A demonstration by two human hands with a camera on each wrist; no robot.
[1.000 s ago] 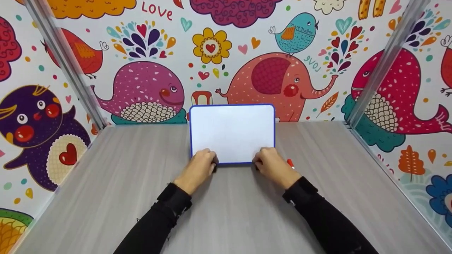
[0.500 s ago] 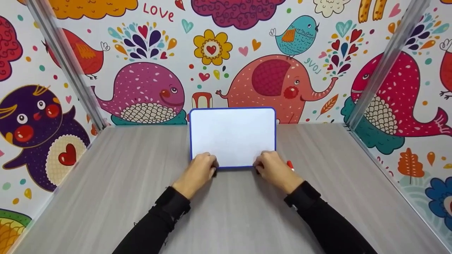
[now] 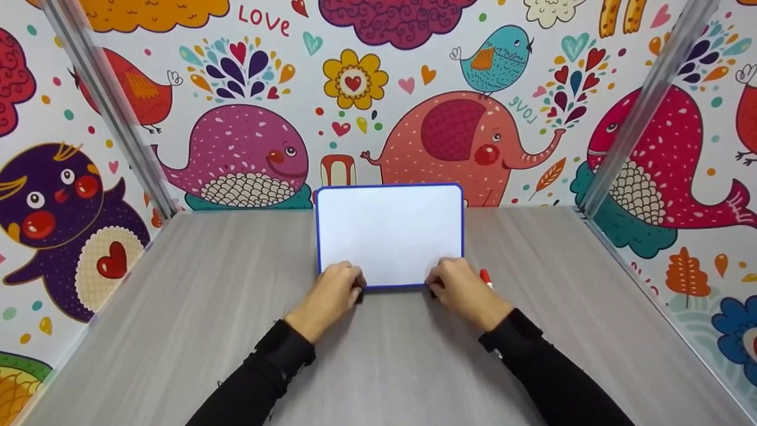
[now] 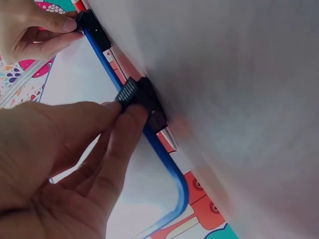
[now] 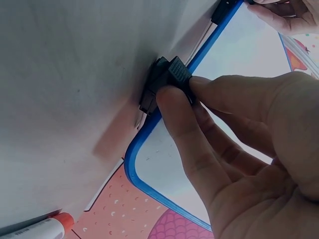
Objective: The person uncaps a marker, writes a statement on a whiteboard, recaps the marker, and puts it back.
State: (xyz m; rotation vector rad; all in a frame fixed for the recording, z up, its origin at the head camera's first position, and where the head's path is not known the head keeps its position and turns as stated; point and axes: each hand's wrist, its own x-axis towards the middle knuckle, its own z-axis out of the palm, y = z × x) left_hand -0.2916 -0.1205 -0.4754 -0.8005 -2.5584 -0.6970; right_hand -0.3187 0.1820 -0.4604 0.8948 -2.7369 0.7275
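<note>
A small whiteboard (image 3: 390, 234) with a blue frame leans upright on the table, its white face towards me. At the left of its lower edge my left hand (image 3: 330, 296) pinches a black clip (image 4: 151, 107) between thumb and fingers. My right hand (image 3: 464, 291) pinches a matching black clip (image 5: 152, 88) at the right of the same edge. Both wrist views show the clips seated on the blue frame, close to the table surface. The fingertips are mostly hidden behind the hands in the head view.
A marker (image 3: 486, 278) with a red cap lies on the table just right of my right hand. The grey wood-grain table (image 3: 236, 254) ends at printed walls (image 3: 343, 142) on the back and sides, with metal posts (image 3: 106, 106) at the corners.
The whiteboard has slid a little towards me, both hands moving along with it. Both hands keep their pinch on the clips. The marker stays put on the table.
</note>
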